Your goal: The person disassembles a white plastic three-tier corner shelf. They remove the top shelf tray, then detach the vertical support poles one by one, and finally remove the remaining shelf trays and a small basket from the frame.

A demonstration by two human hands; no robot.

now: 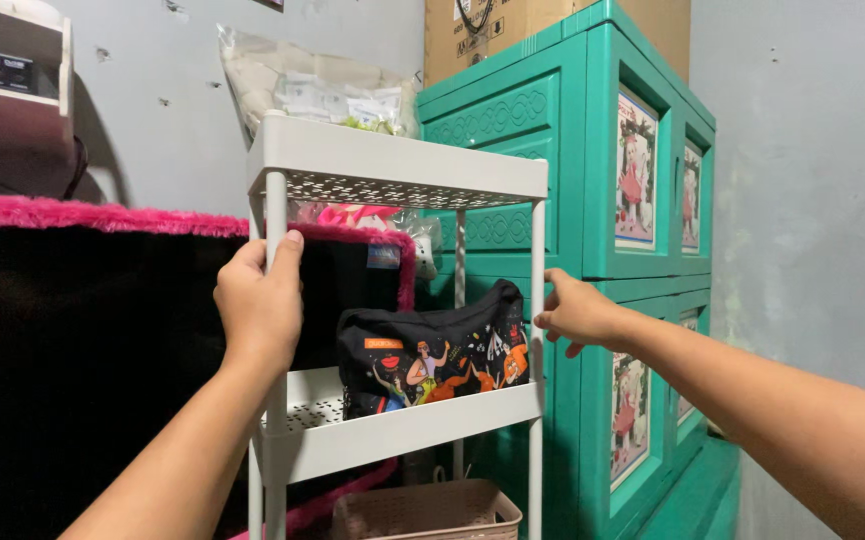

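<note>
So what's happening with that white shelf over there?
A person grips the front left post of a white plastic tiered shelf rack with the left hand. The right hand touches its front right post. A black pouch with colourful cartoon figures sits on the middle shelf. A teal plastic drawer cabinet stands right beside the rack.

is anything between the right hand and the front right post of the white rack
Nothing visible. The right hand is already at the front right post of the white rack, fingers at it with no object between. The black pouch sits on the middle shelf, left of the post.
</note>
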